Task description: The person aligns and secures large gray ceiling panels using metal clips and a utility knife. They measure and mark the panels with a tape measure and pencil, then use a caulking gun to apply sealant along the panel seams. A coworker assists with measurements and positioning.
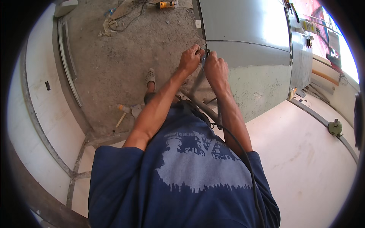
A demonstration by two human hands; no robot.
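My right hand (216, 72) is closed around a dark metal hand tool (204, 60) that looks like pliers, with a round pivot showing. Beside it, my left hand (190, 60) is closed, fingertips pinched together close to the tool's head. Something thin, perhaps a wire, shows at those fingertips, but it is too small to name. Both hands are at the left edge of a grey-green sheet panel (251, 51), near a seam across it. A speckled pale green strip (258, 85) runs along the panel's near side.
A yellow power tool (166, 5) with a dark cord lies on the rough floor (114, 72). A wooden-handled tool (121, 118) rests lower left. A green tape measure (335, 128) sits on a metal rail at right. Under my arms, a slanting metal bar (203, 106) runs. White panels (53, 72) stand left.
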